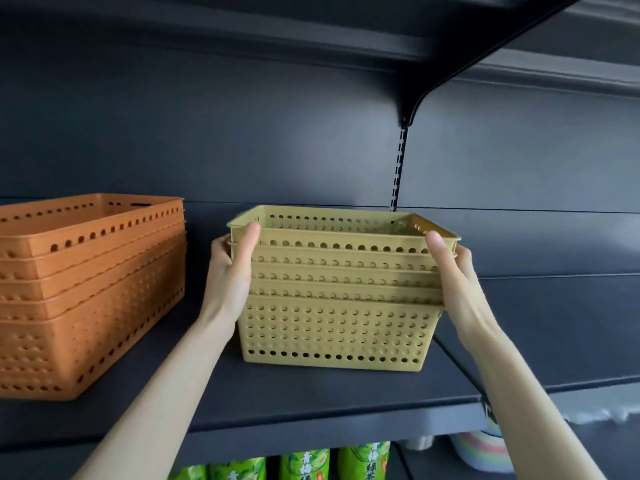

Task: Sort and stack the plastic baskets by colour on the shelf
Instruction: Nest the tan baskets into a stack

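A stack of several yellow perforated baskets (336, 306) stands on the dark shelf (311, 400), a little right of centre. My left hand (232, 271) grips the left end of the top yellow basket (343, 233), thumb over its rim. On the right end my right hand (450, 271) holds the same basket, thumb on the front rim. The top basket sits nested in the stack, its rim slightly above the others. A stack of several orange baskets (86, 292) stands at the left of the shelf, apart from the yellow one.
The upper shelf and its black bracket (415, 109) hang above right. A slotted upright (398, 168) runs down the back wall. Below the shelf's front edge stand green packets (304, 462) and a pale container (481, 452). Bare shelf lies between and right of the stacks.
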`<state>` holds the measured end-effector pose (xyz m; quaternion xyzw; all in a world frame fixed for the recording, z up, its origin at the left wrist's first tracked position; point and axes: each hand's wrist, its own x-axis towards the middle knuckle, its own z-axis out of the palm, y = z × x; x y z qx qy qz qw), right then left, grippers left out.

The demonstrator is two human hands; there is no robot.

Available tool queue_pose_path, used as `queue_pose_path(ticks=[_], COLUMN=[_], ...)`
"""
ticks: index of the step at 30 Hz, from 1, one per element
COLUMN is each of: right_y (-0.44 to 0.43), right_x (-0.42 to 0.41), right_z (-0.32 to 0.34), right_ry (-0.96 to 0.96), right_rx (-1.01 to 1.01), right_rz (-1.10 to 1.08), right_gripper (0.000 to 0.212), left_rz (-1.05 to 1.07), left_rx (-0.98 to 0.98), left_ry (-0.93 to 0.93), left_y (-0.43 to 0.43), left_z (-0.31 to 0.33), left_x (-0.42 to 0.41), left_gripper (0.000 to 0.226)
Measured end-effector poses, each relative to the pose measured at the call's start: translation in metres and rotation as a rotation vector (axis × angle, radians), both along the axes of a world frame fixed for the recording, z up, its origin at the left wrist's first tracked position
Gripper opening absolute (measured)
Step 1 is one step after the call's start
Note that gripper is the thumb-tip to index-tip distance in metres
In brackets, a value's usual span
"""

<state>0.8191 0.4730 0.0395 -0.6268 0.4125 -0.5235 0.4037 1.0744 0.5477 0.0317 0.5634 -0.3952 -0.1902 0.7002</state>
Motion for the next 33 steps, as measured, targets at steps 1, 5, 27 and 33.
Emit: queue_pose_path(ticks=[1, 5, 27, 33], right_y=[-0.003, -0.009, 0.054, 0.099], right_x=[-0.001, -0.004, -0.035, -0.102], right_z=[0.005, 0.019, -0.003, -0.012], right_ry=[0.017, 0.010, -0.260, -0.264], right_rx=[0.033, 0.128, -0.104, -0.171], right_rz=[0.009, 0.069, 0.035, -0.054], right_gripper=[0.091, 0.069, 0.063, 0.072], left_rz=[-0.005, -0.066, -0.088, -0.133], left_rx=[0.025, 0.071, -0.267, -0.375], left_ry=[0.009, 0.052, 0.047, 0.016], left_y=[-0.002, -0.004, 0.058, 0.091], left_z=[0.003, 0.008, -0.003, -0.002], left_x=[0.003, 0.012, -0.039, -0.104], left_gripper=[0.076, 0.081, 0.025, 0.033])
